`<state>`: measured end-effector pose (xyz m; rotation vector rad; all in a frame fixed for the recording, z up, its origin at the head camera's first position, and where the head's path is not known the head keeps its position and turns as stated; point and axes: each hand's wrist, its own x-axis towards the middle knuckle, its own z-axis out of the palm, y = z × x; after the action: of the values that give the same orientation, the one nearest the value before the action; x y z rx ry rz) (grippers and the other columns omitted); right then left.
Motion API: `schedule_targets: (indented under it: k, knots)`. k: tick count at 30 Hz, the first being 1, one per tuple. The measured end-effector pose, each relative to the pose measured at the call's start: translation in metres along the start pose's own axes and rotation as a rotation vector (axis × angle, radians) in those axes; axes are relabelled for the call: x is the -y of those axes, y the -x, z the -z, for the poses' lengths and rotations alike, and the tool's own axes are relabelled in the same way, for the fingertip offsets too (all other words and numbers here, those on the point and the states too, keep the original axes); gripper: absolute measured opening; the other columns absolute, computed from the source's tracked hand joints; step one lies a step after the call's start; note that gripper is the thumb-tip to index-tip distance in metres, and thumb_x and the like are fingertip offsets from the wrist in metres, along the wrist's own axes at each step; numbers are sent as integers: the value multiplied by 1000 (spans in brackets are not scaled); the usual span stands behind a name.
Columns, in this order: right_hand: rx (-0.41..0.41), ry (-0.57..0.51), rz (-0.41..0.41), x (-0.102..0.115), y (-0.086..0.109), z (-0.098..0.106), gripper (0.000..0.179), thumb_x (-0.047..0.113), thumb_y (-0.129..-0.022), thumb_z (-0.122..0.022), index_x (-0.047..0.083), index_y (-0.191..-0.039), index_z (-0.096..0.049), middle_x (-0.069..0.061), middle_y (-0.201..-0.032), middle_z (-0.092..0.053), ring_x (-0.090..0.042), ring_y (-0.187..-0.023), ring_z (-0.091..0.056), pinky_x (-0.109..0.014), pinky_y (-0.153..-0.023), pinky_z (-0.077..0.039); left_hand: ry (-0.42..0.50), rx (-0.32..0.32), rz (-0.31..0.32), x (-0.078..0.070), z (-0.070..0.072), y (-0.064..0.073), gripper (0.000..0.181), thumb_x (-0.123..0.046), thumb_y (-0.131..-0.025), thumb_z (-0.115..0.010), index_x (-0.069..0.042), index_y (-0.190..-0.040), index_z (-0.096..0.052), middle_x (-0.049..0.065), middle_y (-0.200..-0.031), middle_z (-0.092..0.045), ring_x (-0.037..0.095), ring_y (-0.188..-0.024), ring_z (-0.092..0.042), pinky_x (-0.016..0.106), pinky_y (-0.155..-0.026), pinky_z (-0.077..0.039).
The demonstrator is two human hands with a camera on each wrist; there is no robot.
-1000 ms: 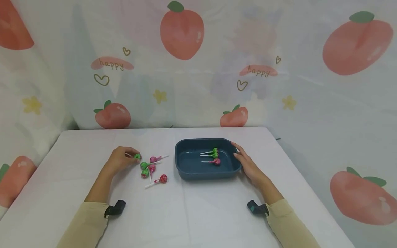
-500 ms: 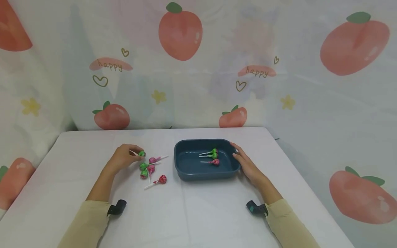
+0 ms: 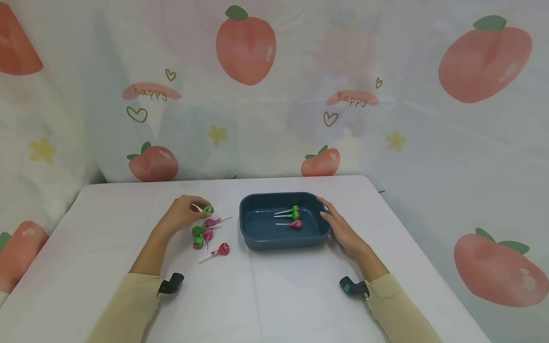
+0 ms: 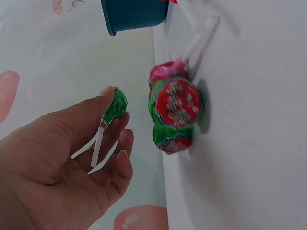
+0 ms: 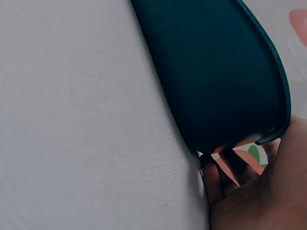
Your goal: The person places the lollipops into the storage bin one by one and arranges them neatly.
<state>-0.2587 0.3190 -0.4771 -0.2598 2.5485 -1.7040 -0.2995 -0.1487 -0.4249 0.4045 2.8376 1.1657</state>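
My left hand (image 3: 184, 212) pinches a green-wrapped lollipop (image 3: 208, 208) between thumb and fingertips, above the table. In the left wrist view its white stick (image 4: 97, 147) points back toward the palm. Just below the hand lies a loose group of lollipops: a pink one (image 3: 212, 222), a green one (image 3: 197, 231), another pink one (image 3: 208, 235) and a second green one (image 3: 198, 242). A red lollipop (image 3: 224, 248) lies nearer me. At the right end of a dark blue tub (image 3: 274, 244), my right hand (image 3: 343, 231) grips the rim and end wall.
Inside the tub, toward its right side, lie two green lollipops (image 3: 295, 216) and a pink-red one (image 3: 297, 224), sticks pointing left. A white cloth covers the table (image 3: 257, 295). Behind it hangs a peach-patterned curtain (image 3: 274, 119).
My left hand has lifted the green lollipop and moved it right and slightly away from me, past the loose group. The right hand and the tub stay where they were.
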Motion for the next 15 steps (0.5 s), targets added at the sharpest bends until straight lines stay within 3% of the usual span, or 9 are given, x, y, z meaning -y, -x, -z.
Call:
schedule_targets:
  k: [15]
  knots:
    - [-5,5,-18,2,2,-1,52,40,-113,-38,36,-164,-27,-5,-172,-13,-37,-156,-5,-70,-116,-3,13,31,-60,-28,-12,-8,30,-18,-95,-78,-8,-123,-75,10,-115,-70,32,-109,-61,38,-79,-56]
